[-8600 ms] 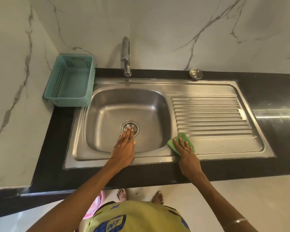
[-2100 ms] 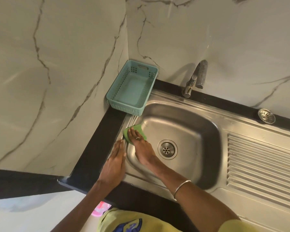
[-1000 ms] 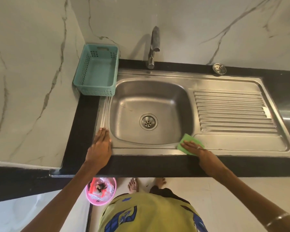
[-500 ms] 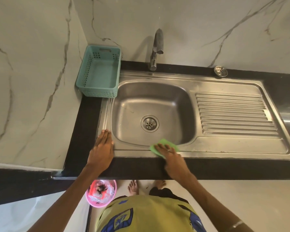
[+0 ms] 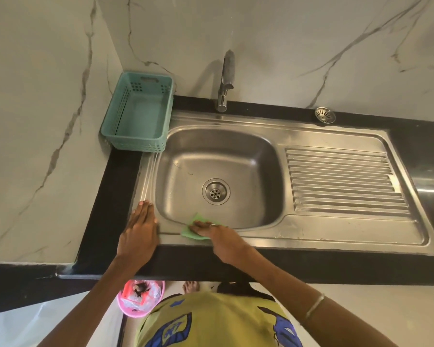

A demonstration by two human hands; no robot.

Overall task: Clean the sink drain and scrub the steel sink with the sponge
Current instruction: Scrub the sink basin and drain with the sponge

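The right hand (image 5: 218, 235) presses a green sponge (image 5: 193, 229) flat against the front rim of the steel sink (image 5: 311, 231), right at the front-left bend of the bowl, with the fingers straight and laid over the sponge (a ring shows on 1 finger, a bangle on the forearm). The left hand (image 5: 140, 229) lies flat, fingers straight and together, on the sink's front-left corner, partly over the black counter (image 5: 110, 196). The drain (image 5: 216, 191) sits in the middle of the bowl floor, uncovered, its holes showing. A loose strainer (image 5: 325, 115) rests on the counter's back edge, behind the ribbed draining board (image 5: 341, 181). A teal basket (image 5: 138, 111) stands in the counter's back-left corner, touching the sink's rim. The tap (image 5: 225, 81) rises from the back edge, behind the bowl. Below the counter's front edge, a pink bin (image 5: 140, 300) holds scraps.
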